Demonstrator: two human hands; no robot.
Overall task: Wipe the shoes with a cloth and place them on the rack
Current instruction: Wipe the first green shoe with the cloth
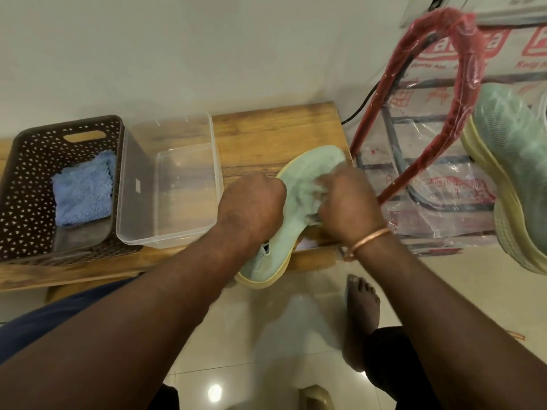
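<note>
A: You face a plain, pale wall [207, 39], and your low wooden desk [272, 128] runs along its foot.
B: Below you lie glossy cream floor tiles [266, 335]. A bright spot of light [215, 392] reflects off them near your lower edge.
A: At your desk's right end, a black cable [359, 108] hangs by the wall.

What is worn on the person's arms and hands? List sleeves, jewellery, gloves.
Both arms are bare up to the frame edge: no sleeves, gloves or watch. The right hand has a thin copper-coloured bangle at its wrist; the left hand wears nothing at the wrist. Rings, if any, are hidden.
</note>
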